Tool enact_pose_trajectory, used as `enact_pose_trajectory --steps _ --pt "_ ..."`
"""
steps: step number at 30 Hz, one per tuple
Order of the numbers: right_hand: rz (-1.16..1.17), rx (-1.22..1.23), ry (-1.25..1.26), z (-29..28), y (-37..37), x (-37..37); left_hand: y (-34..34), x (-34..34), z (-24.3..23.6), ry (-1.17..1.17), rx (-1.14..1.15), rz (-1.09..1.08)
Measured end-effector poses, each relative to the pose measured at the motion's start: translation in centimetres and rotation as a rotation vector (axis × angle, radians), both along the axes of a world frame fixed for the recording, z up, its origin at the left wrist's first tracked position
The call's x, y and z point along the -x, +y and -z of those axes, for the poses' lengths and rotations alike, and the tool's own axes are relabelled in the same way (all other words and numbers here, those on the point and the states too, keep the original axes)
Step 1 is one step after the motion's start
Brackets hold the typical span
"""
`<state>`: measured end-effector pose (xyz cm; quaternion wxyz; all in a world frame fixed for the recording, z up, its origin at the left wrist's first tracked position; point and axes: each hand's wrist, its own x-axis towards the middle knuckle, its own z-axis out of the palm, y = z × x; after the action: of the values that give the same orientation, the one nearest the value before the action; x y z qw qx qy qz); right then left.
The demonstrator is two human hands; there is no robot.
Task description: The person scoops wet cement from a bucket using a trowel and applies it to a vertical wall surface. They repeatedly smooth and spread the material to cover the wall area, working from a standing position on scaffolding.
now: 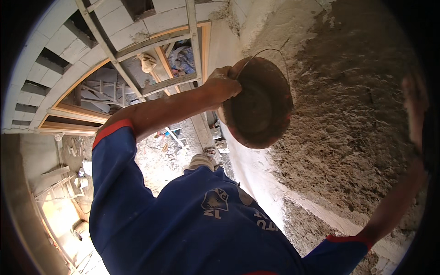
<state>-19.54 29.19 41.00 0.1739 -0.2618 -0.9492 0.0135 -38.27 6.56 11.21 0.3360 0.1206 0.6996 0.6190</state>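
My left hand (223,85) is closed on the rim of a round bucket (259,103) with a thin wire handle. The bucket is tilted so that its dark inside faces me, and grey residue coats it. It hangs in front of a wall with wet, rough mortar (330,123). At the far right, my right hand (415,98) is raised close to the mortared wall. Shadow and blur hide its fingers, so I cannot make out whether it holds anything.
A wooden ladder-like frame (195,41) rises on the left, in front of a block wall (112,20) and a wood-framed opening. Far below lies a floor strewn with debris (160,156). A bright doorway (59,215) shows at the lower left.
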Motion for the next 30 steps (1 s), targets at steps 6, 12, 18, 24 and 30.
enact_pose_trajectory --steps 6,12,18,24,30 --pt "-0.257 0.071 -0.650 13.7 2.5 -5.3 2.4 -2.0 -0.7 -0.052 -0.062 0.023" --pt "-0.385 -0.392 -0.457 22.4 0.0 -5.5 2.4 -3.6 -0.3 0.001 -0.056 0.039" --pt "-0.450 -0.428 -0.522 27.3 -1.1 -3.7 2.8 -4.3 -1.3 0.007 0.012 0.111" --pt "-0.402 0.211 -0.496 31.6 0.5 -4.9 3.9 -3.0 -0.4 -0.024 0.049 0.224" --pt "-0.599 0.209 -0.256 36.9 -1.3 -3.8 4.8 -0.8 -1.6 -0.018 0.107 0.272"
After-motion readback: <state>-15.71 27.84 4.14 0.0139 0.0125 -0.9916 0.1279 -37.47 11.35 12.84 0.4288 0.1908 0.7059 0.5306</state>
